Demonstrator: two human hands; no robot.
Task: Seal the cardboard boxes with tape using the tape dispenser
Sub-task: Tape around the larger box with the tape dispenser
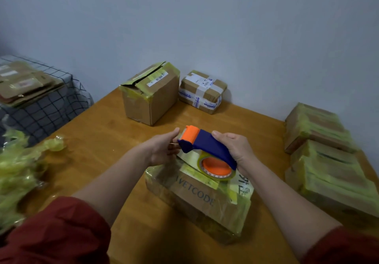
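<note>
A flat cardboard box (203,202) printed with dark letters and wrapped in yellowish clear tape lies on the wooden table (106,132) in front of me. Just above its far end I hold a blue and orange tape dispenser (205,145). My right hand (238,149) grips its blue handle, with the tape roll (217,167) below. My left hand (164,149) is at the dispenser's orange front end, fingers pinching the loose end of the tape there.
A taller open box (149,95) and a small taped parcel (202,91) stand at the far edge by the wall. Several tape-wrapped boxes (326,157) are stacked on the right. Crumpled yellowish tape (22,167) lies left; flattened cardboard (24,83) rests on a checked cloth.
</note>
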